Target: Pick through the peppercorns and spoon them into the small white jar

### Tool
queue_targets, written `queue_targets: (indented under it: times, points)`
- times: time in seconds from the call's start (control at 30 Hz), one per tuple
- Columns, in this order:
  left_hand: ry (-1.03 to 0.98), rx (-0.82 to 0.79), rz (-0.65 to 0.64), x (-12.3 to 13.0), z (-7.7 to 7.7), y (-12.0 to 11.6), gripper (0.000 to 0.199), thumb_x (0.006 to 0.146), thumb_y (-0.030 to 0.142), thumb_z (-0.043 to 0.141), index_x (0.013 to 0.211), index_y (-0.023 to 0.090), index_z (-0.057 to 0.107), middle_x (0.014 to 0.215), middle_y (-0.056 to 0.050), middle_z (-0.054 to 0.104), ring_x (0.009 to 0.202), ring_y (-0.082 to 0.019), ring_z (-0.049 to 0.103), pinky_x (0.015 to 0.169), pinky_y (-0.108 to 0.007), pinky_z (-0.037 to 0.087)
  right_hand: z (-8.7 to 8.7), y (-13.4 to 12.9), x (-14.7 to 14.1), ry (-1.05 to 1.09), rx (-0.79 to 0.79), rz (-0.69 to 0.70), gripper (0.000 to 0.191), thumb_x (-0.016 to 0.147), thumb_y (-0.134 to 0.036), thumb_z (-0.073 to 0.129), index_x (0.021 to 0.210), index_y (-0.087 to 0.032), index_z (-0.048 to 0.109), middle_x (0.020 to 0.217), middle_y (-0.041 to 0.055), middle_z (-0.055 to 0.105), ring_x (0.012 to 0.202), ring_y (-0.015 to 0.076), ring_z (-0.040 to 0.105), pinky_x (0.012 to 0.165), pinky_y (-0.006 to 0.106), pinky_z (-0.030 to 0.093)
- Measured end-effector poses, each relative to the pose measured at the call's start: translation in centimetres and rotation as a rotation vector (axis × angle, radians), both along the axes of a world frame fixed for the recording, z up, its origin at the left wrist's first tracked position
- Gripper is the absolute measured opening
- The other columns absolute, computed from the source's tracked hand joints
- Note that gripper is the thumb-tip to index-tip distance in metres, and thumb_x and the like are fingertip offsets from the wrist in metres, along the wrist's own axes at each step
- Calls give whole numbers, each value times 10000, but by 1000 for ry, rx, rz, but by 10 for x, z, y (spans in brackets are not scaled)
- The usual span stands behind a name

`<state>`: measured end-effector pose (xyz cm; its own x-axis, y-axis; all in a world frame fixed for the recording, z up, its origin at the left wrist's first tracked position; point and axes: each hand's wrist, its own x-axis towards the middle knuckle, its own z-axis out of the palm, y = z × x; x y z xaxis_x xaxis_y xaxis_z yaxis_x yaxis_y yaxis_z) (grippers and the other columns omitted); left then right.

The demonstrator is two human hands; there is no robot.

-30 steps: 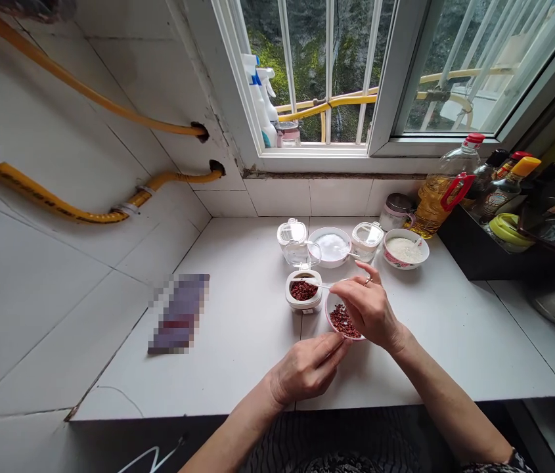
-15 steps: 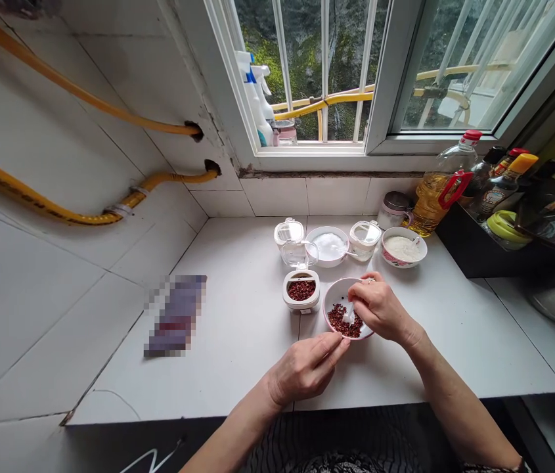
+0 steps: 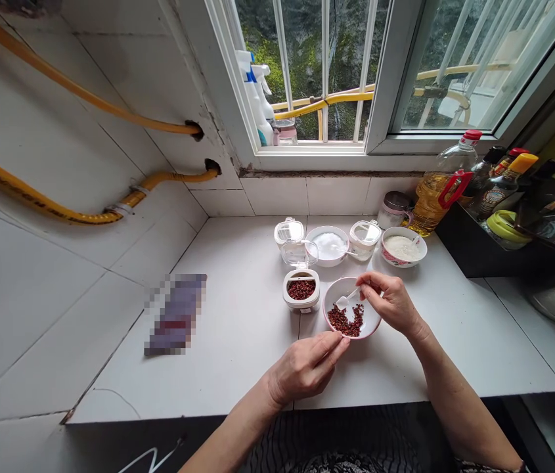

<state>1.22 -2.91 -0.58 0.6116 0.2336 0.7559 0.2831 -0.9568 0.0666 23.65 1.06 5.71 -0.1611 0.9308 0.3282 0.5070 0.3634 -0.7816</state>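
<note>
A white bowl (image 3: 373, 315) with a pink rim stands on the counter, with dark red peppercorns (image 3: 343, 322) gathered in its near left part. My left hand (image 3: 309, 369) pinches the bowl's near rim between thumb and fingers. In my right hand (image 3: 389, 303) is a small white spoon (image 3: 344, 301), held by its handle over the bowl. The spoon's scoop is above the left side of the bowl, just off the peppercorns. Left of the bowl is a clear seasoning jar (image 3: 301, 292), its lid flipped up, with the same peppercorns inside.
Behind are a bowl of white granules (image 3: 329, 244), a floral bowl of pale powder (image 3: 404, 249) and two more seasoning jars, one at left (image 3: 289, 231), one at right (image 3: 364, 238). An oil bottle (image 3: 442, 190) stands back right by a black rack (image 3: 474, 253). A blurred packet (image 3: 178, 315) lies left.
My right hand has drawn right and back, lifting the spoon out of the peppercorns toward the bowl's far left side. My left hand stays on the rim.
</note>
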Motion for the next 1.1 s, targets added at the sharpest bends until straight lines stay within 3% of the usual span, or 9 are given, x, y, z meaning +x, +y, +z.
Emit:
queue_targets:
  times: [0.17,0.4,0.6,0.77,1.1]
  points:
    - [-15,-1,-1,1,0,0,478,911,0,415,1384,18,483,1041,-167,699,995,-223,717,790,-310,645,0,2,4,54,-85,-18,169,850,-224,508,832,-184,672,624,-5,634,549,130,555,536,243,430]
    - [-3,-2,12,0,-1,0,468,916,11,411,1375,32,497,1055,-159,698,1010,-219,714,796,-305,644,2,-2,4,-164,-65,104,230,875,-164,482,870,-196,710,771,32,721,672,154,624,634,265,468]
    - [8,2,17,-1,0,-1,487,904,-1,417,1385,24,490,1056,-165,700,1011,-221,712,805,-303,637,5,-5,3,-266,-47,169,218,913,-134,452,896,-197,660,700,4,661,610,131,560,588,246,422]
    - [0,-5,7,-1,-1,-1,489,901,-2,421,1385,15,488,1059,-173,699,997,-229,715,785,-309,639,5,-6,0,-154,-125,170,155,911,-162,488,823,-196,611,646,-18,610,566,119,530,541,237,414]
    - [0,-21,0,-1,-1,-1,491,910,5,421,1397,21,477,1074,-169,695,1033,-229,709,830,-317,638,7,-6,-1,63,-268,158,162,884,-240,529,771,-193,635,621,-7,669,578,135,600,586,253,476]
